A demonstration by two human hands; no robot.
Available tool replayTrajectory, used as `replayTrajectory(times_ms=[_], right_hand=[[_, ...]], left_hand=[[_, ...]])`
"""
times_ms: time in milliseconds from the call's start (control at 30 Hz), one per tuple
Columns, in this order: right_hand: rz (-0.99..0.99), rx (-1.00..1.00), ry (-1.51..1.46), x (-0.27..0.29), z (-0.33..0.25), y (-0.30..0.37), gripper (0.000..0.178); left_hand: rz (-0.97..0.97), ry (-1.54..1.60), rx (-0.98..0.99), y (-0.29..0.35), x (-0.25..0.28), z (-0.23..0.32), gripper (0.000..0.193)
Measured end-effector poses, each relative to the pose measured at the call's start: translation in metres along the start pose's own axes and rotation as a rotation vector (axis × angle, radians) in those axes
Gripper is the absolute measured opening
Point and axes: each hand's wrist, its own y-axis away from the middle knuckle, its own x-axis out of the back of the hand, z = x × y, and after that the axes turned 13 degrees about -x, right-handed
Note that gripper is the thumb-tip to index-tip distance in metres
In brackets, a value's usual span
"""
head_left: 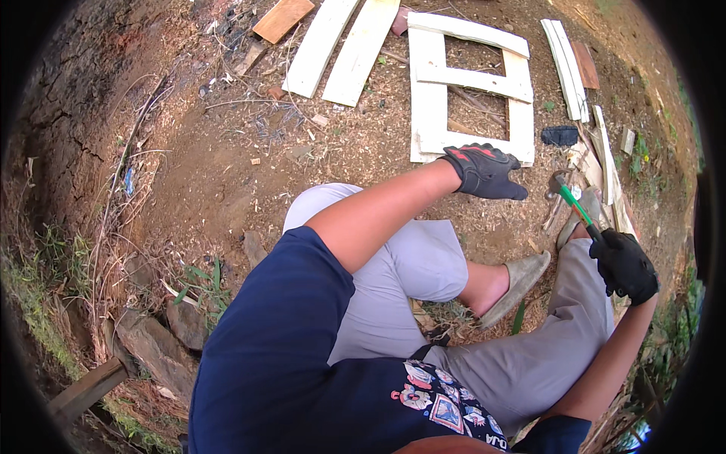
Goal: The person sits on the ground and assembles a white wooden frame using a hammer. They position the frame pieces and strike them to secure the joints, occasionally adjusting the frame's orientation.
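My right hand [625, 266], in a black glove, is closed round the handle of a hammer [575, 201] with a green shaft. The hammer's metal head points away from me, above the ground beside my shoe. My left hand [488, 171], gloved in black with red marks, reaches to the near end of a pale wooden frame [429, 98]. Its thumb stands apart from the fingers, and nothing shows between them. The frame lies on the ground, two uprights joined by three crosspieces; my left hand and wrist cover part of its near edge.
Two pale boards [355, 57] lie left of the frame, near a brown wood block [283, 19]. More pale strips [566, 69] lie at the right. A small black object [560, 135] rests by the frame. Thin dark pieces like nails [278, 129] are scattered on the sawdust-strewn soil.
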Motion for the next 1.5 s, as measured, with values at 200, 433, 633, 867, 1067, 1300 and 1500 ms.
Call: replayTrajectory(times_ms=[200,433,633,867,1067,1300,1500], right_hand=[[0.01,0.117,0.209,-0.009,-0.041,-0.001,0.015],[0.012,0.152,0.214,-0.016,-0.039,-0.003,0.017],[0.019,0.144,0.211,-0.001,-0.019,-0.008,0.02],[0.041,0.137,0.154,0.008,-0.005,-0.003,0.023],[-0.006,0.09,0.032,0.01,0.009,-0.002,0.022],[-0.033,0.063,0.07,0.012,0.005,0.003,0.023],[-0.02,0.115,0.07,0.016,0.021,-0.004,0.02]], left_hand=[[0.233,-0.118,0.279,0.029,0.032,-0.043,0.073],[0.607,-0.523,0.288,0.049,0.022,-0.104,0.033],[0.755,-0.446,0.486,0.092,0.101,-0.083,0.044],[0.771,-0.498,0.776,0.267,0.151,-0.156,0.051],[0.432,-0.482,0.936,0.298,0.057,-0.19,0.043],[0.567,-0.886,0.833,0.279,0.02,-0.234,0.043],[0.55,-0.873,0.895,0.269,0.026,-0.249,0.03]])
